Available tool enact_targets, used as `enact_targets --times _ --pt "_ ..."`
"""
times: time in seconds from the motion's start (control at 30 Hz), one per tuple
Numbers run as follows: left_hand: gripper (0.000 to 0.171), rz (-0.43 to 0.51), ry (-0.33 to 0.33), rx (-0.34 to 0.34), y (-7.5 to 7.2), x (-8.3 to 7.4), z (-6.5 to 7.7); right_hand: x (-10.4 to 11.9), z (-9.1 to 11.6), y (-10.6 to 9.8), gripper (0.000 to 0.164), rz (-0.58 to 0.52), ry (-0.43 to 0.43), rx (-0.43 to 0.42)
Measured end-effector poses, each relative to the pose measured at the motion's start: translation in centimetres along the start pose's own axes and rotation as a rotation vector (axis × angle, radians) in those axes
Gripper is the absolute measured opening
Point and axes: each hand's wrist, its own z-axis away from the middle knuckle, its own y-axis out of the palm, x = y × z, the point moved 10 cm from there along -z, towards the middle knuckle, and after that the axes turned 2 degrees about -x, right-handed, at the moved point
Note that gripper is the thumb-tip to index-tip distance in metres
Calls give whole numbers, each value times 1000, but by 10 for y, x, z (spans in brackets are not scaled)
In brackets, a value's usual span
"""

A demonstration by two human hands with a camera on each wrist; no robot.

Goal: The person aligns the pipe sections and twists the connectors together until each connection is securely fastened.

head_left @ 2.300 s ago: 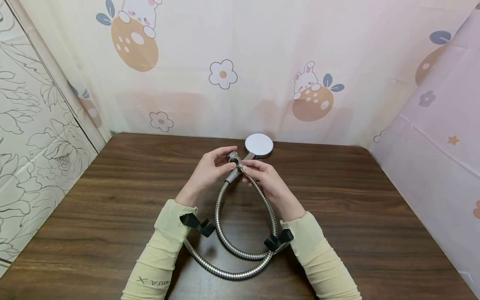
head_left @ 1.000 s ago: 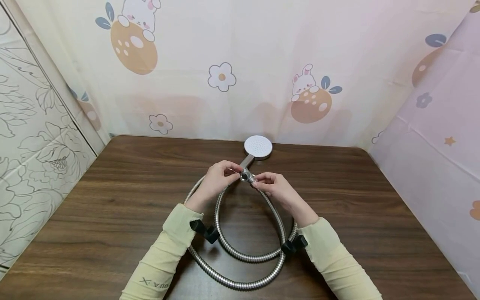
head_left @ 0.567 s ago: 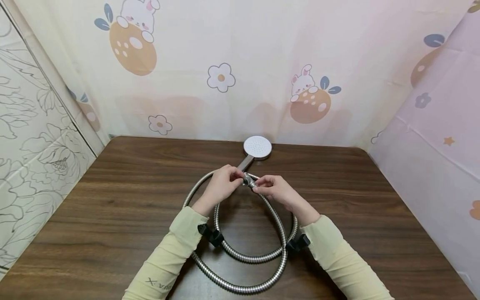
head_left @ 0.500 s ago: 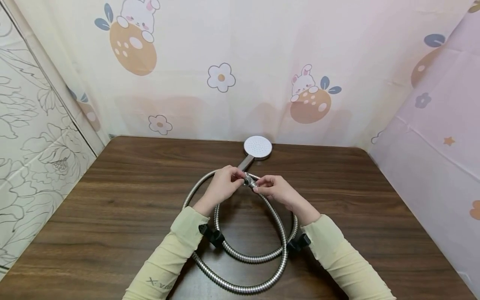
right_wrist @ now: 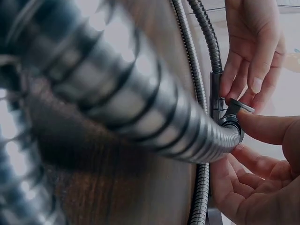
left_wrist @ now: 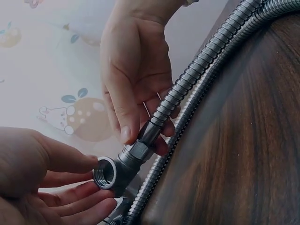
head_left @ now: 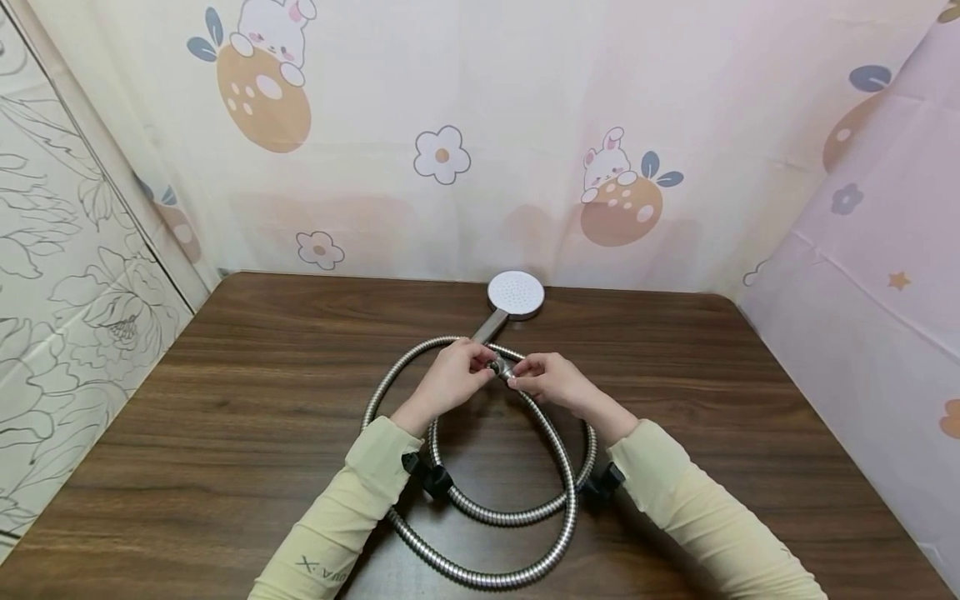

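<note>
In the head view my left hand (head_left: 453, 379) pinches a small metal pipe fitting (head_left: 501, 367) between thumb and fingers. The fitting's round threaded socket (left_wrist: 105, 173) faces outward in the left wrist view. My right hand (head_left: 558, 383) grips the end of the silver corrugated shower hose (head_left: 480, 578) at its nut (left_wrist: 140, 151), which meets the fitting. From there the hose loops over the table towards me. Behind both hands lies the shower head (head_left: 516, 293), white face up, its handle (head_left: 491, 326) pointing at the left hand. The handle's lower end is hidden by that hand in the head view.
The dark wooden table (head_left: 225, 400) ends at a printed curtain (head_left: 360, 150) at the back. Patterned panels stand on the left and right. Hose coils pass beneath both wrists, close to the black wrist mounts (head_left: 427, 477).
Both hands have come nearer to me and slightly right with the fitting, away from the shower head. The fitting has turned, and the outer hose loop now shows behind the left hand.
</note>
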Motion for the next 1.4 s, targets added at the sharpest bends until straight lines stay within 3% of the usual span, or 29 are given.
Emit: enact_targets --times 0.37,0.67,0.93,1.4 --pt "40 -109 23 139 16 -7 2 -10 -4 2 26 41 62 6" --pt "49 -171 28 194 27 -9 3 -12 -8 -1 26 61 79 -4" --pt "47 -212 27 198 31 -8 5 -16 -9 2 23 55 98 16" --pt "57 -147 -60 247 41 0 8 -22 -12 4 25 29 120 23"
